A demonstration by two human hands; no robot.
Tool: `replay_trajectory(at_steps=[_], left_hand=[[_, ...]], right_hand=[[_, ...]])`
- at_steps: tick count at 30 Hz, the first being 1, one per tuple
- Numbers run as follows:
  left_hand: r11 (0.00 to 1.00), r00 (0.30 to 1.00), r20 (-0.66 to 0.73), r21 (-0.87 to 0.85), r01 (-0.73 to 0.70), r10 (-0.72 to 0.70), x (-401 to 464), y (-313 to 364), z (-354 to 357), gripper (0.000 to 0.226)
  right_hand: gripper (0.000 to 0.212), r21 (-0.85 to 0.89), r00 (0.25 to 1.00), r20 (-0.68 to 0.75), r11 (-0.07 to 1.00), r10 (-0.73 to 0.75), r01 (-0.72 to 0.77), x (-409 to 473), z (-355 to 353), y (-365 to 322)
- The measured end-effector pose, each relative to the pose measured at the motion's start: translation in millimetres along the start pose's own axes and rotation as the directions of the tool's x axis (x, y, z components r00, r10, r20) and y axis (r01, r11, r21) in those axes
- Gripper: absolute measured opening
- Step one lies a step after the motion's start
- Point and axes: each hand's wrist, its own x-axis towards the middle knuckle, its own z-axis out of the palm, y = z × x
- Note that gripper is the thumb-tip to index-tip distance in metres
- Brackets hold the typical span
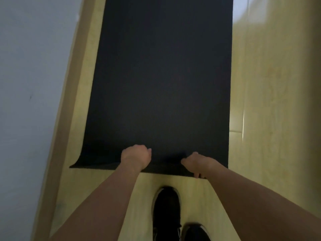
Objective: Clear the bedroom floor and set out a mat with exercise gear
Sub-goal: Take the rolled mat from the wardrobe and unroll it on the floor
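— Gripping the near edge of the black mat [161, 80], are you? Which hand is doing what?

— You're holding it with both. Your left hand [136, 156] is lying knuckles up on the mat's near edge, fingers curled down over it. Your right hand [197, 163] is pinching the same edge just beside it, with fingertips showing under the rim.

— And where is the mat lying from your hands?

— It's stretching away ahead of both hands, unrolled flat along the pale wooden floor [271, 101]. The corner out past your left hand is curling up a little off the floor. Beyond that corner a tan baseboard [69, 94] and a grey wall [29, 66] are running alongside.

— Anything behind the hands?

— Your two black shoes [166, 211] are standing on the floor just behind your wrists, between your forearms, clear of the mat's edge.
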Motion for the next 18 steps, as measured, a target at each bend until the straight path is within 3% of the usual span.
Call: replay_trajectory(at_steps=[3, 5, 8, 10, 13, 18], left_hand=[[0.993, 0.994, 0.018, -0.042, 0.107, -0.106, 1, -19, 50, 0.053], [0.969, 0.973, -0.003, -0.084, 0.230, -0.231, 0, -33, 85, 0.072], [0.924, 0.928, -0.040, -0.111, 0.365, -0.371, 2, -53, 128, 0.125], [0.911, 0.925, -0.047, -0.198, 0.361, -0.377, -5, -60, 156, 0.144], [0.888, 0.930, -0.080, -0.337, 0.313, -0.358, -2, -64, 183, 0.154], [0.816, 0.939, 0.114, -0.468, 0.339, -0.325, 9, -66, 178, 0.162]], right_hand=[[0.057, -0.178, 0.959, -0.274, 0.977, 0.068, -0.120, 10, 45, 20], [0.078, -0.242, 0.936, -0.337, 0.952, 0.101, -0.190, 14, 65, 33], [0.126, -0.107, 0.932, -0.295, 0.962, 0.210, -0.250, 31, 90, 55], [0.137, -0.061, 0.934, -0.282, 0.967, 0.219, -0.246, 39, 114, 67], [0.140, -0.028, 0.920, -0.338, 0.975, 0.197, -0.219, 54, 136, 74], [0.161, 0.145, 0.931, -0.236, 0.958, 0.277, -0.248, 73, 143, 62]])
